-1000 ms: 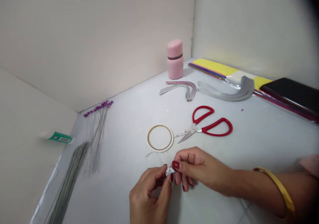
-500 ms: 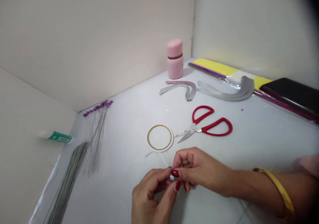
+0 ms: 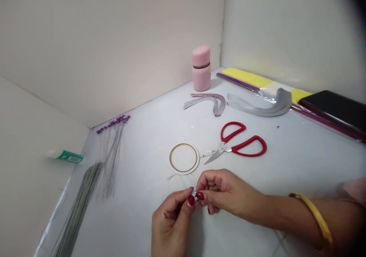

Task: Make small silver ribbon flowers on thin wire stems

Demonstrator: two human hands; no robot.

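Note:
My left hand [image 3: 171, 224] and my right hand [image 3: 225, 191] meet low in the middle of the white table, both pinching a tiny silver foil piece [image 3: 195, 195]. Fingertips hide most of it, so its exact shape is hidden. The nearest object to my hands is a thin ring of gold-edged tape [image 3: 183, 158], with a loose white strip trailing from it. Just beyond my right hand lie red-handled scissors [image 3: 235, 142], with their blades closed and pointing left.
Behind the scissors lie curved silver strips [image 3: 260, 106] and a measuring tape [image 3: 204, 102]. A pink bottle [image 3: 201, 68] stands in the corner. Thin wires with purple beads [image 3: 113, 122] and a glue tube [image 3: 70, 157] lie left. Coloured paper [image 3: 246, 77] and a black phone [image 3: 333, 114] lie right.
My fingers have shifted their grip on the silver piece, and my left hand has turned slightly. The objects on the table have stayed where they were.

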